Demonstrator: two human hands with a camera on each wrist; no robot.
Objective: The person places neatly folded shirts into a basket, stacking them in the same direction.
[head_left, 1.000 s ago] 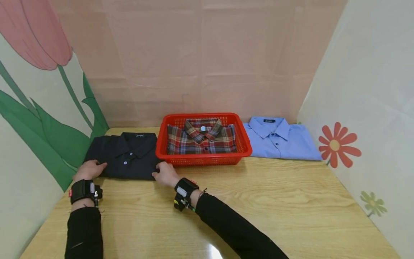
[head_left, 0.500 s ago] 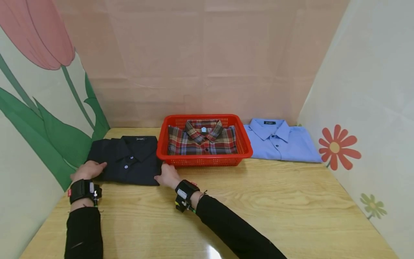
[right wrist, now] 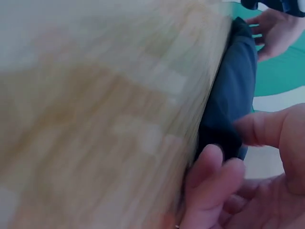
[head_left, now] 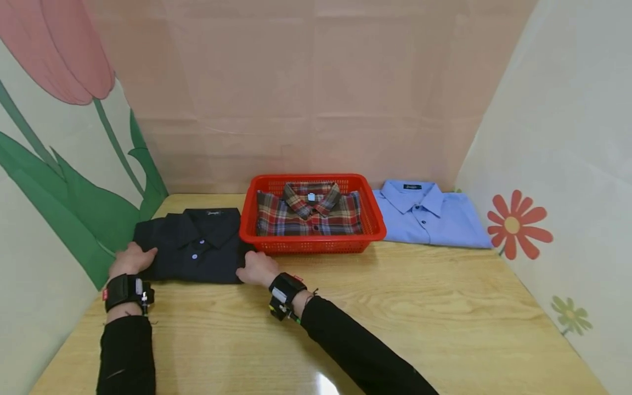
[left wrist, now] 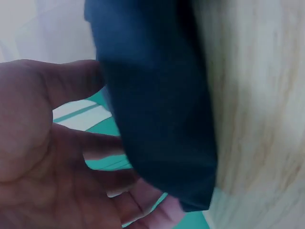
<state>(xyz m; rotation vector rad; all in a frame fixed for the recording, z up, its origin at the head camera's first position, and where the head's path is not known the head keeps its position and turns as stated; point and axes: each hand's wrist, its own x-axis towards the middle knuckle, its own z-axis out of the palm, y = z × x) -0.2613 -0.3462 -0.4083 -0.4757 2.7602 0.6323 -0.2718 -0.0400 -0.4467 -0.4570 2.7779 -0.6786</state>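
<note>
A folded black button-up shirt (head_left: 209, 258) lies at the left of the wooden table, collar toward the back. At its left edge, my left hand (head_left: 129, 260) touches it with thumb apart from the fingers. The left wrist view shows loosely extended fingers (left wrist: 102, 143) reaching along that edge, their tips partly hidden behind the dark cloth (left wrist: 152, 95). My right hand (head_left: 258, 269) grips the shirt's front right corner. In the right wrist view, the thumb (right wrist: 264, 129) is on the upper side and the fingers curl in at the lower edge.
Beside the black shirt stands a red plastic basket (head_left: 306, 245) holding a folded plaid shirt (head_left: 316, 222). A folded light blue shirt (head_left: 449, 222) lies to the basket's right. A pink backdrop (head_left: 306, 99) rises behind the table (head_left: 419, 307), with flower-patterned panels at both sides.
The black shirt has shifted slightly toward me since the first frame. The left hand has moved a little to the left, while the right hand stays at the corner. Basket and other shirts have not moved.
</note>
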